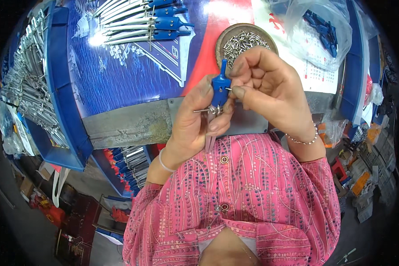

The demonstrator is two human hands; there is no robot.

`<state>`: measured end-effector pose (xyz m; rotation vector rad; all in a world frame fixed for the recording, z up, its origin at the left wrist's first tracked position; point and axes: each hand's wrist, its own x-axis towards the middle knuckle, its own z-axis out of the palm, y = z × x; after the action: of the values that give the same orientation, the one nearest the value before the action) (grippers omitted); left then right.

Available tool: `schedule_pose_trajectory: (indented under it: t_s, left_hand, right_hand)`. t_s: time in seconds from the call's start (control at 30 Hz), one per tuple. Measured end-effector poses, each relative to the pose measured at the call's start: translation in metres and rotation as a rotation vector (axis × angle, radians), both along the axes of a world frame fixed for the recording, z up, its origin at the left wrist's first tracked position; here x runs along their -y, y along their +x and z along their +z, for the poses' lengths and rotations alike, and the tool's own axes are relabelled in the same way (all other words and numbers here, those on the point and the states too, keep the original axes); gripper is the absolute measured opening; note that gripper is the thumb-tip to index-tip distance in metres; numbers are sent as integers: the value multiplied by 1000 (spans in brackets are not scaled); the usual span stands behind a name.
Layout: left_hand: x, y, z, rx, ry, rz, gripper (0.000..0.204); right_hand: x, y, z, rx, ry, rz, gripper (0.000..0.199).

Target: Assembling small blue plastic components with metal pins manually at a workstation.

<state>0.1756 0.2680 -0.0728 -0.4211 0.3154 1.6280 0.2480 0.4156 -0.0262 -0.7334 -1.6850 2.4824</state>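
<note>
My left hand (pixel 186 117) is closed around a drawing compass (pixel 220 88), its blue plastic head and stem pointing up and away from me. The pale metal legs run down through the fingers toward my shirt, and a thin metal rod (pixel 202 110) crosses just below the head. At the head's right side, my right hand (pixel 279 93) pinches a small metal screw (pixel 228 89) between thumb and finger. Its tip meets the blue plastic; how deep it sits is hidden. Just beyond my hands stands a round bowl (pixel 219 46) of small metal screws (pixel 244 43).
Several blue-headed compasses (pixel 164 23) lie in a row at the far left. A blue bin (pixel 64 84) of metal legs (pixel 29 84) stands on the left. At the far right lies a clear plastic bag (pixel 297 26) holding blue parts (pixel 322 33). Below the table edge, another bin holds compasses (pixel 131 166).
</note>
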Motion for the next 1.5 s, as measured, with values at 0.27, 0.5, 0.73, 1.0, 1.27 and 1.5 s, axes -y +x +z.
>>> schedule_pose_trajectory:
  t_s: [0.27,0.5,0.73,1.0,1.27,1.5]
  left_hand:
    - [-6,3,9,-296,-98,45,24]
    - [-1,5,1,-54,22,-3,27]
    - [0,6,4,26,45,-30,40]
    - [-1,6,6,18,28,-79,29]
    - [-11,-1,24,-141,-213,-27,32]
    - [-3,4,24,-688,-153,-11,17]
  right_hand:
    - [1,2,9,88,385,141,30]
    - [-7,6,-2,83,-54,137,35]
    - [-8,10,-3,65,-41,246,24]
    - [-9,3,-15,14,-20,241,24]
    - [3,-4,-12,7,-143,0,13]
    - [17,-4,-13,-99,-47,-77,16]
